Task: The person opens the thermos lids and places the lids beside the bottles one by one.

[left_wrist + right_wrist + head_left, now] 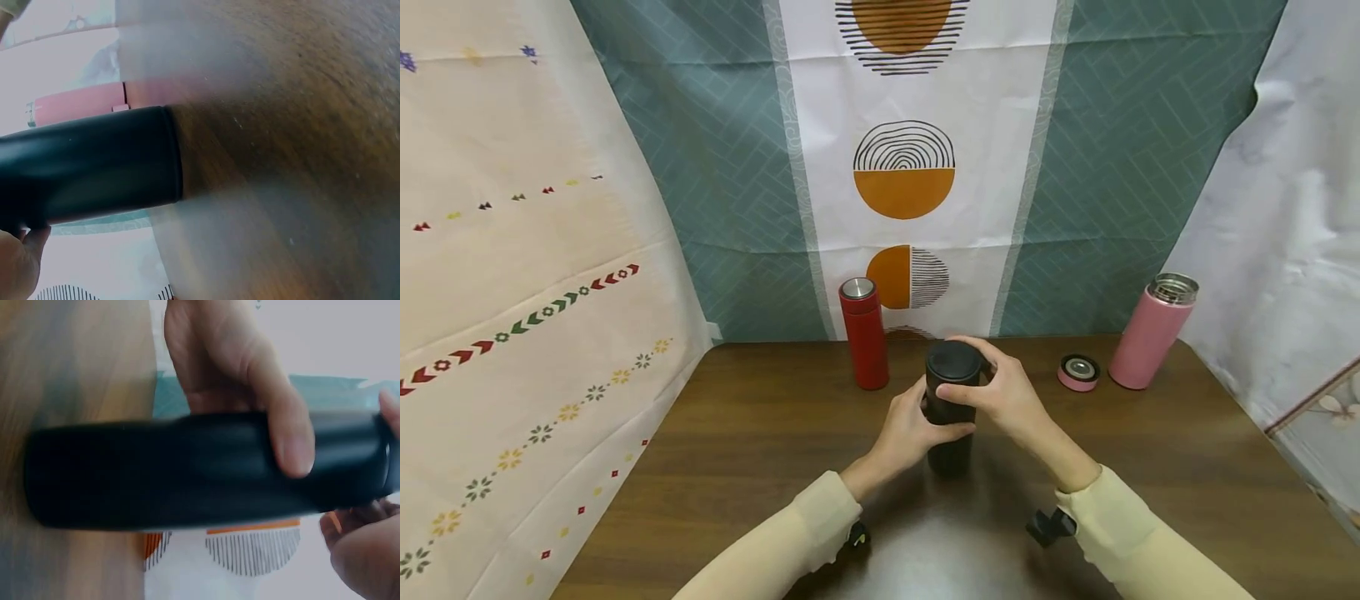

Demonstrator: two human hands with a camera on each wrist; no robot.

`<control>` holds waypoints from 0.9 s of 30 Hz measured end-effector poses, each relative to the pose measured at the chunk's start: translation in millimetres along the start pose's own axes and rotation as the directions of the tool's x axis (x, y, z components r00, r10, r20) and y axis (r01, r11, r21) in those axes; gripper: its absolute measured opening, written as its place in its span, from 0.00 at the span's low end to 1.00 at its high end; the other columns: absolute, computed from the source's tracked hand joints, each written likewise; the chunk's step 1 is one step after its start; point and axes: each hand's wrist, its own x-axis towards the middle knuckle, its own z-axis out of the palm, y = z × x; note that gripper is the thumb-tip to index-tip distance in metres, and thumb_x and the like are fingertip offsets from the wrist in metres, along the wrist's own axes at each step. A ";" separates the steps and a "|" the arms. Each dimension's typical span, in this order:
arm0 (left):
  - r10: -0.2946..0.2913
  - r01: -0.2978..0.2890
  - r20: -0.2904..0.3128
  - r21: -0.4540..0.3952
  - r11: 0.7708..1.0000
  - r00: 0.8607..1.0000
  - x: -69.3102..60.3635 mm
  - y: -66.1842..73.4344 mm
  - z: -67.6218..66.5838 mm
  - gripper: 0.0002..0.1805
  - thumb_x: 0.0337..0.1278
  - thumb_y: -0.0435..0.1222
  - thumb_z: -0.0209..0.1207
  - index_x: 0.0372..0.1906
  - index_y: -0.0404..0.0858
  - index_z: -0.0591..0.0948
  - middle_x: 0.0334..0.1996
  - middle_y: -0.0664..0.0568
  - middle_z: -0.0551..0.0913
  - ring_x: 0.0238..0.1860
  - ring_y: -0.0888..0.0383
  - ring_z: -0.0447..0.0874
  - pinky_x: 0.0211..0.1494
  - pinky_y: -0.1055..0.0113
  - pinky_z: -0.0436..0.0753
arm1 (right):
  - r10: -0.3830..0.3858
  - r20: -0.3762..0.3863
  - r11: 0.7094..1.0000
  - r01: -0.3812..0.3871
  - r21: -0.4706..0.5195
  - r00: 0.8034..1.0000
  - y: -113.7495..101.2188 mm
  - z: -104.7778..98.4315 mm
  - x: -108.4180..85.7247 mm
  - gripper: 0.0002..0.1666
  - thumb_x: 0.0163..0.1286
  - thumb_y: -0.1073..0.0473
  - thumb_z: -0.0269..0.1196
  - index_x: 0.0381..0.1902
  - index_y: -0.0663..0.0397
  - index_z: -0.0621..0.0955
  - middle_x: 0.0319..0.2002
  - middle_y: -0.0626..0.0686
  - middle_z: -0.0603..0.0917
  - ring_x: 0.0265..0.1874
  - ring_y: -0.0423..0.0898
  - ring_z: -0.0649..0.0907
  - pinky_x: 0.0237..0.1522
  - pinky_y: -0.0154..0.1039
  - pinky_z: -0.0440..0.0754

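A black insulated bottle (950, 458) stands roughly upright in front of the person, a dark lid (953, 358) on its top. My left hand (901, 425) grips the bottle's body from the left, its thumb across the near side. Higher up, my right hand (1011, 392) holds the lid end between thumb and fingers. In the right wrist view the bottle (156, 478) lies across the picture, with the left thumb (294, 447) pressed on its side. The left wrist view shows its base (169, 156) end; whether that touches the table I cannot tell.
Behind and left stands a red bottle (867, 346) with a silver-topped lid. At the back right, a pink bottle (1150, 337) without its lid shows a steel neck; its pink lid (1078, 372) lies beside it. Patterned cloths hang around the wooden table (760, 417).
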 end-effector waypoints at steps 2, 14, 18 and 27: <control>-0.010 0.010 0.008 -0.002 1.000 1.000 0.1 -1.0 -0.7 0.38 0.49 0.44 0.80 0.67 0.50 0.77 0.54 0.57 0.87 0.51 0.62 0.87 0.55 0.64 0.85 | -0.001 0.020 1.000 0.001 0.001 1.000 2.6 -2.6 3.2 0.41 0.57 0.61 0.80 0.68 0.49 0.78 0.58 0.52 0.85 0.57 0.50 0.82 0.62 0.47 0.77; -0.029 0.029 0.036 0.019 0.999 0.999 2.3 -0.4 -3.6 0.42 0.48 0.46 0.80 0.70 0.46 0.76 0.55 0.59 0.86 0.52 0.61 0.85 0.58 0.60 0.84 | -0.080 0.289 0.988 0.039 0.147 0.954 16.6 -23.1 26.4 0.40 0.57 0.67 0.78 0.68 0.57 0.77 0.63 0.64 0.81 0.57 0.69 0.80 0.59 0.44 0.81; -0.033 0.033 0.047 0.012 0.999 0.998 3.3 0.4 -2.8 0.43 0.49 0.45 0.80 0.71 0.44 0.75 0.55 0.58 0.86 0.52 0.61 0.85 0.58 0.61 0.84 | -0.110 0.408 0.977 0.023 0.212 0.906 20.7 -32.1 36.4 0.41 0.58 0.68 0.75 0.69 0.61 0.75 0.69 0.62 0.77 0.61 0.70 0.77 0.64 0.49 0.79; -0.036 0.036 0.038 0.008 0.999 0.999 2.9 0.3 -2.0 0.44 0.49 0.44 0.80 0.72 0.44 0.74 0.56 0.58 0.86 0.52 0.61 0.85 0.58 0.62 0.84 | -0.118 0.436 0.962 -0.006 0.273 0.892 20.0 -29.5 31.3 0.39 0.64 0.64 0.70 0.72 0.57 0.71 0.68 0.67 0.75 0.64 0.63 0.77 0.64 0.46 0.78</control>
